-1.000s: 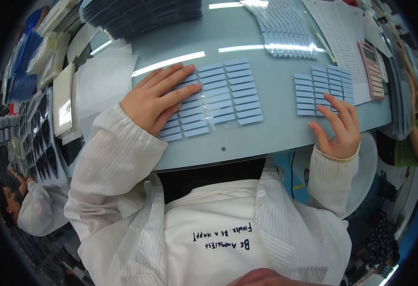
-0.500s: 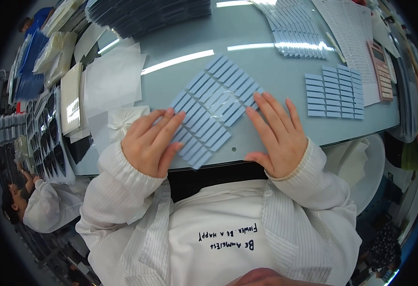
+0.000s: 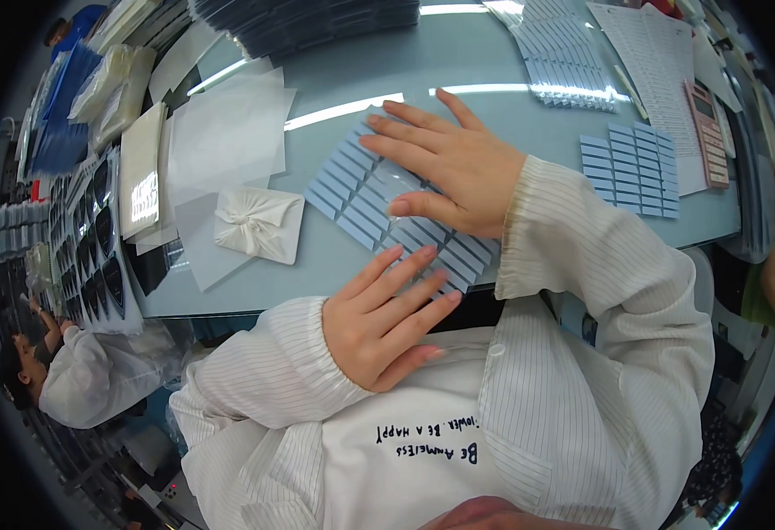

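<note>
A flat sheet of light-blue rectangular strips (image 3: 345,190), in rows with dark lines, lies slanted on the table in front of me. My right hand (image 3: 453,168) is spread over its far right part, fingers outstretched and thumb apart, hiding many strips. At the near edge, my left hand (image 3: 383,318) lies with its fingers stretched out, fingertips on or just above the lowest strips. Neither hand is closed round anything. A shiny clear patch (image 3: 398,179) shows on the sheet between the right thumb and fingers.
Left of the sheet sits a white knotted cloth pad (image 3: 259,225) near translucent sheets (image 3: 228,132). Another blue-strip sheet (image 3: 630,172) lies right, beside a pink calculator (image 3: 708,132) and printed paper (image 3: 648,53). Dark stacked sheets (image 3: 308,26) stand at the back. A co-worker (image 3: 96,371) is at left.
The blue-strip sheet has turned, its slant now running from far left to near right. My right hand has moved left over it; my left hand has come nearer and to the right, uncovering the cloth pad.
</note>
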A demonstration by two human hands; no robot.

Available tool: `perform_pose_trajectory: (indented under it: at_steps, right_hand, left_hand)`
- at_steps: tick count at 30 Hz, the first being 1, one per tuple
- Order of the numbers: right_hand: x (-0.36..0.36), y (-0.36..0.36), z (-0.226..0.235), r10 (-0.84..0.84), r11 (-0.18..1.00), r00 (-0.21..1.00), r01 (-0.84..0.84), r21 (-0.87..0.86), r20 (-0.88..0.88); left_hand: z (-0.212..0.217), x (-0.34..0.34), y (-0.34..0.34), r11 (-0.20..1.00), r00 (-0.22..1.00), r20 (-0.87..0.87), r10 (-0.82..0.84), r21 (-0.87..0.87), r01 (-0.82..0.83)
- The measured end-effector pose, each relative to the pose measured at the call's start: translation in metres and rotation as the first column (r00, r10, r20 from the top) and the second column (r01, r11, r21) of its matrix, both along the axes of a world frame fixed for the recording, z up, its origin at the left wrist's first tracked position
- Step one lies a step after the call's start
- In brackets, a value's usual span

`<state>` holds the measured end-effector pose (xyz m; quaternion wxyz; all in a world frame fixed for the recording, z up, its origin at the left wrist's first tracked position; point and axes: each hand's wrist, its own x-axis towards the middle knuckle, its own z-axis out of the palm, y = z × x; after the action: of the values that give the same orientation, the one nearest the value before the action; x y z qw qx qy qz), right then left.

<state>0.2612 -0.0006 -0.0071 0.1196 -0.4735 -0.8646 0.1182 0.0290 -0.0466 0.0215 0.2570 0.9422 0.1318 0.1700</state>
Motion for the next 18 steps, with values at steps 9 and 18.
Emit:
perform_pose_trajectory:
  at_steps: [9,18]
  right_hand:
    - [0.008,-0.067,0.035,0.007,0.999,0.967,0.003,0.038,-0.256]
    - [0.024,-0.115,0.018,0.149,0.989,0.987,-0.149,-0.012,0.060]
  left_hand:
    - [0.006,-0.024,0.055,0.976,0.993,-0.056,0.108,0.198,-0.095]
    - [0.000,-0.030,0.053,0.956,0.951,-0.170,0.258,0.190,-0.226]
